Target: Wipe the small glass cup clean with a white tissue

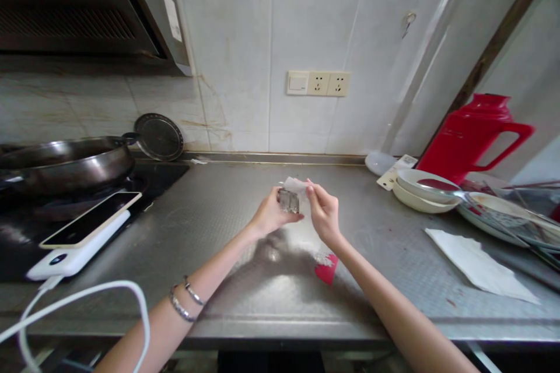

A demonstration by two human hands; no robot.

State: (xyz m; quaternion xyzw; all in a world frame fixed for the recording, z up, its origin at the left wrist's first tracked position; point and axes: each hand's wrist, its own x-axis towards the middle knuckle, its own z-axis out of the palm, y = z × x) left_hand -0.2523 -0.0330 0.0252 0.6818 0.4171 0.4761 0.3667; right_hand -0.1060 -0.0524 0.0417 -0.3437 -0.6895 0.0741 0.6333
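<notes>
Over the middle of the steel counter [245, 186], my left hand [269, 214] is closed around a small see-through, square-sided container [289, 201] that looks like glass. My right hand [324, 208] pinches a thin whitish piece of tissue or paper [296, 185] between thumb and fingers. That piece lies against the container's upper end; whether it reaches inside I cannot tell. Below my right wrist, a torn red scrap [326, 270] with a ragged whitish edge rests on the counter.
At left are a steel pan [70, 166] on the stove, a round lid [158, 137] against the wall, and a phone [91, 220] on a white power bank [83, 245] with a cable [109, 285]. Stacked bowls [426, 192], a red thermos [472, 137] and a white napkin [481, 265] are at right.
</notes>
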